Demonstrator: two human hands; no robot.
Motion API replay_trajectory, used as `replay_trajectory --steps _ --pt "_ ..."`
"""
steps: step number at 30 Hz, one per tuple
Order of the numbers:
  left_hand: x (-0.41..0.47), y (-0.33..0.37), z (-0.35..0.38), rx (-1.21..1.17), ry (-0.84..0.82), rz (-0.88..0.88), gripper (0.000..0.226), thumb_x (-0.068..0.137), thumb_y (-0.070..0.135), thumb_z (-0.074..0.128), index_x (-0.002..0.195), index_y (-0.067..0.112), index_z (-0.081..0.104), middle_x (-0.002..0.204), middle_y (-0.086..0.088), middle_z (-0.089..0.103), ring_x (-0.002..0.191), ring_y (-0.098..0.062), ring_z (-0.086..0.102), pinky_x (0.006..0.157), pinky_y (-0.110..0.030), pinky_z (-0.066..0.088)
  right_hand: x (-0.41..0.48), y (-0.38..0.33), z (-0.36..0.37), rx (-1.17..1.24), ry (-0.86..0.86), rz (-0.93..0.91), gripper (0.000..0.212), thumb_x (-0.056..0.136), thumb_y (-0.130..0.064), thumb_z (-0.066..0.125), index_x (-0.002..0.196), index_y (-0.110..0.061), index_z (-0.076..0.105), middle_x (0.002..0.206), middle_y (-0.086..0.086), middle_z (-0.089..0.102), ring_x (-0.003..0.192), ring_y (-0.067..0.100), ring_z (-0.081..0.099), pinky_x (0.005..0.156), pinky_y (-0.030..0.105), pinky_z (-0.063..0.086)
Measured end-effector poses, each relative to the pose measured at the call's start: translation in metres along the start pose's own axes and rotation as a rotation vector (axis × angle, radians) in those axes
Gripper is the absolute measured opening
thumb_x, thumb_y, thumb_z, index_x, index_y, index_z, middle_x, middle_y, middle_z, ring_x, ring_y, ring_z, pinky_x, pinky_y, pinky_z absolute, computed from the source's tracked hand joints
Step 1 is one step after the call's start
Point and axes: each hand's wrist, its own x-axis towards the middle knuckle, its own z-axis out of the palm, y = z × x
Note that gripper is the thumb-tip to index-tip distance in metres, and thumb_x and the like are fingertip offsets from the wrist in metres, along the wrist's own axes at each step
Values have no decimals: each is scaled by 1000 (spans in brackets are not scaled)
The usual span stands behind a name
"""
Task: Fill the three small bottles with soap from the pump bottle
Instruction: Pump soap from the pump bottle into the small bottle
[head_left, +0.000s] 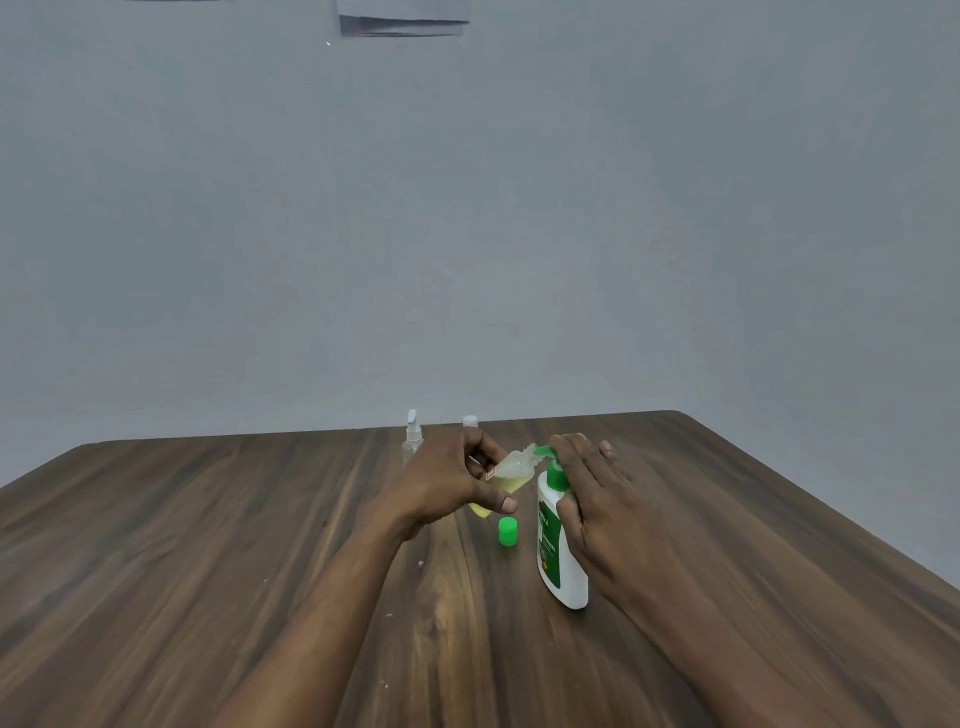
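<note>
Left hand (441, 483): curled round the held bottle, thumb beneath and fingers over the top.
Held bottle (511, 467): raised off the surface (208, 571), tilted and uncapped, with its mouth set against the spout. Yellowish soap is seen in its lower part; it is judged partly filled.
Right hand (597, 499): laid over the pump head with fingers nearly straight, pressing down; nothing is gripped.
Pump bottle (563, 566): white with a green label, standing upright on the surface under the right hand.
Spout (543, 451): green, pointed left into the held bottle's mouth.
Cap (508, 532): green, standing loose on the surface, just left of the pump bottle and below the held bottle.
Spray bottle (413, 439): clear, upright near the far edge, behind the left hand. No soap can be made out in it.
Capped bottle (470, 421): only a white top is seen beyond the left hand; the contents are hidden.
Progress: one filling is judged under way. Two bottles appear left to be filled, and the cap is yet to be refitted.
</note>
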Motion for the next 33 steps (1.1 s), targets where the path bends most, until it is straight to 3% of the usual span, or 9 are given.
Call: replay_trajectory --steps 6,12,17,20,22,26,29,33 --pt "0 0 1 10 4 8 39 58 2 95 85 16 70 73 4 68 64 -5 62 59 -18 51 0 2 -2 -6 -24 -20 52 92 -16 44 143 -12 38 147 1 41 139 15 33 116 21 7" --pt "3 -5 2 -14 -3 -8 41 59 4 95 91 13 71 73 7 69 66 -3 62 63 -20 52 -1 0 -2 45 19 26 60 88 -28 25 144 -13 37 147 3 42 138 12 32 114 22 12" --pt "3 -15 9 -205 -36 -25 36 71 -5 85 101 6 69 92 -9 75 84 -19 70 81 -34 59 0 2 1 95 17 35 66 84 -33 18 147 -16 30 151 0 34 140 10 30 115 19 10" --pt "4 -23 17 -341 -38 -65 38 76 -10 79 111 -2 65 108 -24 72 99 -34 69 94 -47 57 0 3 4 124 -3 55 63 87 -27 28 149 -20 25 154 -3 28 141 10 26 115 16 6" --pt "5 -28 22 -414 -37 -99 40 78 -10 76 115 -4 64 119 -29 68 112 -43 66 101 -54 53 0 4 4 153 -8 73 62 88 -22 34 149 -22 24 155 -4 27 143 12 23 115 21 15" --pt "7 -36 23 -548 -59 -131 40 82 -10 71 121 -3 63 125 -29 65 118 -44 64 99 -51 55 -1 1 4 170 23 81 63 85 -23 33 148 -23 28 153 -3 31 137 4 21 110 22 23" --pt "7 -37 23 -622 -62 -129 42 84 -13 68 124 -5 60 127 -31 64 118 -43 64 97 -50 56 -1 2 5 174 22 95 61 90 -17 39 149 -25 26 154 -4 29 142 13 23 109 26 29" --pt "6 -34 21 -649 -76 -84 43 77 -7 74 118 -2 64 121 -28 68 106 -35 71 84 -41 62 -1 4 6 197 -4 98 62 91 -13 43 149 -25 24 155 -4 25 144 16 21 112 26 24"
